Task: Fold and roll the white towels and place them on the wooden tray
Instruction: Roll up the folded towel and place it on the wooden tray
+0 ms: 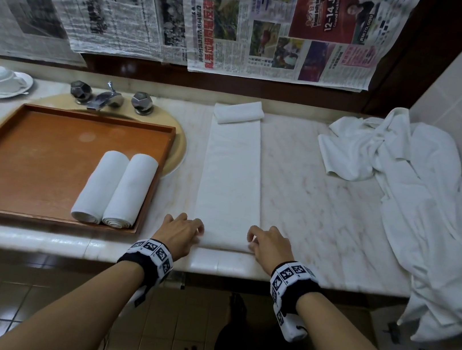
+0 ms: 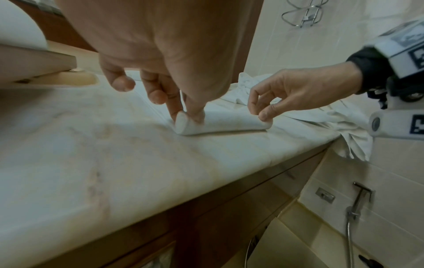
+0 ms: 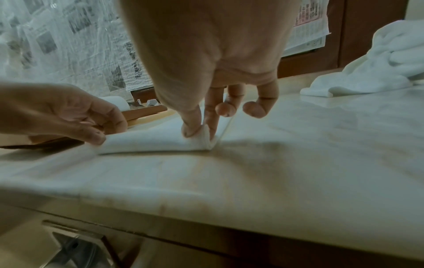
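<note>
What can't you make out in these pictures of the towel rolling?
- Head view: the left hand and right hand cover the near corners of the folded towel, so their grip is hidden.
- Head view: the robe hangs over the counter edge; how it lies below is unclear.
- Right wrist view: the wooden tray is mostly blocked by the left hand.

The right hand (image 3: 206, 116) and left hand (image 3: 75, 116) pinch the folded towel's (image 3: 149, 141) near end.

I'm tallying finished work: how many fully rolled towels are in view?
3: two rolled towels lie side by side on the wooden tray, the left roll and the right roll; a third roll rests on the counter's far side. None seem hidden.
</note>
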### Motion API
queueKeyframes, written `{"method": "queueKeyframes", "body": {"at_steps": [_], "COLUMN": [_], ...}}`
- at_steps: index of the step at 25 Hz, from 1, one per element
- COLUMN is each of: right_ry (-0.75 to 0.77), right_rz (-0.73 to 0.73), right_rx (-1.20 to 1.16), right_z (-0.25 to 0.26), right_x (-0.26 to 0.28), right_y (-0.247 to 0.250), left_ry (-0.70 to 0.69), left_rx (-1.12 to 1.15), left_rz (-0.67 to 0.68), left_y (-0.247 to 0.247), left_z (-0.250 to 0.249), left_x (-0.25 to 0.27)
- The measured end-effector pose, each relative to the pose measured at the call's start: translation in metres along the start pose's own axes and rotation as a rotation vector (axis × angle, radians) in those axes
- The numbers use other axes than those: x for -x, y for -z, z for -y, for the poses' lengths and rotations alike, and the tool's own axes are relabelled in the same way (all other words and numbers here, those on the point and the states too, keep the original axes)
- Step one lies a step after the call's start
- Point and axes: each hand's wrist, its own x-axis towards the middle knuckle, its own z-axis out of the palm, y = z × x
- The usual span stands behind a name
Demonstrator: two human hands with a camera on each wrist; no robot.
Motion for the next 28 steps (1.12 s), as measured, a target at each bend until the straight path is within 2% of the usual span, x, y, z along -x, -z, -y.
{"method": "queueKeyframes", "body": {"at_steps": [3,7,11,18,20,22,25,28], "right_ry": [-0.036,-0.012,0.175,0.272,0.231,0.236,0.200,0.158], "right_rz": [0.000,-0.039,-0.158,-0.084,-0.074,-0.130,-0.019,0.064], "right_rx": [0.013,0.084,0.053,0.017,0.027,0.071,0.132,0.155], "right_z": [0.003,0.006,0.013,0.010,0.009,0.010,0.008,0.009], "right_x": [-0.007,-0.010,-0.005,0.004,-0.003,-0.007,-0.014,-0.014], "right_y": [0.001,-0.002,-0.014,-0.025,-0.024,-0.021,-0.009,0.005], "left_ry": [0.040,0.104,0.049,-0.009,-0.004,0.012,0.018,-0.017], "left_rx": [-0.019,-0.036,0.045,0.076,-0.025,-0.148,-0.234,-0.188], "left_rz": [0.011,-0.025,-0.062,-0.106,-0.082,-0.067,-0.057,-0.030], "left_y": [0.004,0.005,-0.006,-0.016,-0.013,-0.007,-0.001,0.005], "left_z": [-0.001,-0.010,-0.019,-0.023,-0.024,-0.026,-0.026,-0.019], "left_x": [-0.006,-0.012,-0.014,-0.004,-0.007,-0.008,-0.009,-0.010]}}
